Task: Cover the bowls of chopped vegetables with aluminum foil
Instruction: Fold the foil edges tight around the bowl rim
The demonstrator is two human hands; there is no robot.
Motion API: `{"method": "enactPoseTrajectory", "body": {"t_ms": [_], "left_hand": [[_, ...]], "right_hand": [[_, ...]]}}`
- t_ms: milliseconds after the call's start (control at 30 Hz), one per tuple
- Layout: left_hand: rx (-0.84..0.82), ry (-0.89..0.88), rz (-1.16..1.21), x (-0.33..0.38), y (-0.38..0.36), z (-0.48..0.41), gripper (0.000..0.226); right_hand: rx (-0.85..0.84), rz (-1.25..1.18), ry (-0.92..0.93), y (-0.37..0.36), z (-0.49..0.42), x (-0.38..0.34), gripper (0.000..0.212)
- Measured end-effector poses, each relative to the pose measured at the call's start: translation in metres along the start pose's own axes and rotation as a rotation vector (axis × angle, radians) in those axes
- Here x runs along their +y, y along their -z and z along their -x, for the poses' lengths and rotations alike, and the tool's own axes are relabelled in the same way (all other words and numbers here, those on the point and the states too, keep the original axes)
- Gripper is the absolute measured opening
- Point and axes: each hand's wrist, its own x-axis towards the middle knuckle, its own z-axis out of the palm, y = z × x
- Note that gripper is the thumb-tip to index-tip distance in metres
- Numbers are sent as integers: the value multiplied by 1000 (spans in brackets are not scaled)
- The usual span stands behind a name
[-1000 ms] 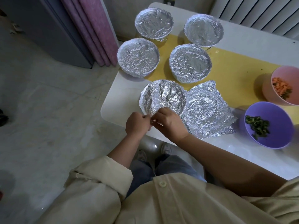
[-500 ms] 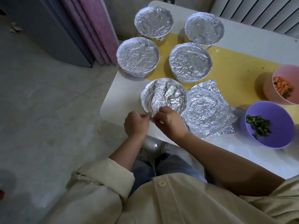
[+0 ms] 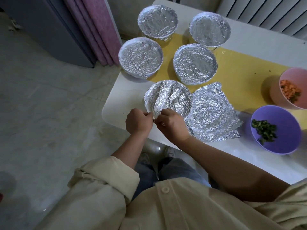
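At the near edge of a white table (image 3: 126, 90), a person works a crumpled foil sheet (image 3: 167, 97) already moulded into a round, bowl-like shape, its middle creased and puckered upward. Both hands meet at the sheet's near rim: the left hand (image 3: 138, 122) and the right hand (image 3: 171, 125) each have fingers curled in, pinching the foil's edge between thumb and fingertips, knuckles almost touching. Whether a bowl sits beneath this sheet cannot be told.

Just to its right, touching it, a second foil piece (image 3: 214, 113) lies on the table, pressed with a round imprint and with loose corners spread out. Beyond these stand four foil-covered bowls: the near-left covered bowl (image 3: 140, 57) at the table's edge, the near-right covered bowl (image 3: 195, 63), the far-left covered bowl (image 3: 157, 22) and the far-right covered bowl (image 3: 210, 28), the foil drawn tight over each rim. Most of them rest on a yellow mat (image 3: 235, 70) that runs across the tabletop.

At right, two bowls stand uncovered: a purple bowl (image 3: 285, 146) holding chopped green vegetables (image 3: 264, 130), and behind it a pink bowl (image 3: 297, 75) with diced orange pieces (image 3: 288, 90) and some green bits.

The person wears a cream shirt (image 3: 103, 183) with sleeves rolled up. A purple curtain (image 3: 94, 27) hangs beside a grey cabinet (image 3: 41, 27) at left.
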Motion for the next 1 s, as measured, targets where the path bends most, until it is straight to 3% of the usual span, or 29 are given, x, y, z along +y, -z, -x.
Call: {"method": "enactPoseTrajectory", "body": {"t_ms": [200,333,600,700,800,933,1000], "left_hand": [[15,-9,-33,2,3,-1,26],[-71,46,50,-1,3,-1,45],[-47,43,17,5,7,-6,23],[-29,26,11,4,7,-7,23],[-50,32,43,1,6,-7,31],[-99,79,120,-7,3,2,63],[-125,86,134,-9,-1,7,55]], "right_hand": [[10,-7,-5,-1,-1,-1,19],[13,12,3,-3,-2,2,16],[6,33,22,-5,-5,0,13],[-10,35,-12,-2,2,6,30],[3,53,-24,0,5,6,25],[24,51,9,1,2,2,22],[25,43,29,0,2,2,16]]}}
